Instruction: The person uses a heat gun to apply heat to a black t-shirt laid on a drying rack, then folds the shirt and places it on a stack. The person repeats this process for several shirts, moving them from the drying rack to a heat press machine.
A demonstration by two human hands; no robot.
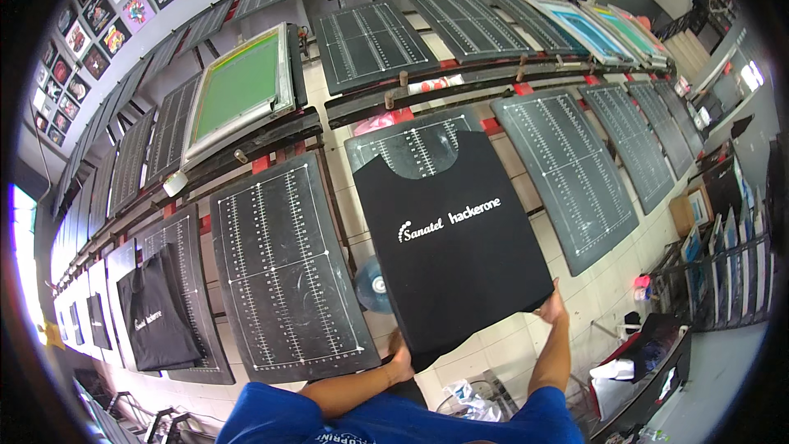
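A black T-shirt [464, 267] with white print on its chest lies over a dark printing board in front of me. The board [415, 144] shows its white ruled marks inside the neckline and beyond the shoulders. At the shirt's near left corner, my left hand [400, 362] grips the hem, its fingers partly hidden by the cloth. My right hand [555, 306] holds the near right corner, closed on the edge. Between the hands the hem hangs slightly uneven.
Ruled boards [288, 267] stand in rows on both sides. A second black shirt [160, 312] lies on a board at the left. Screen frames [242, 86] rest beyond the rail. A fan [376, 284] is below the shirt's left edge; a rack of screens [727, 238] stands right.
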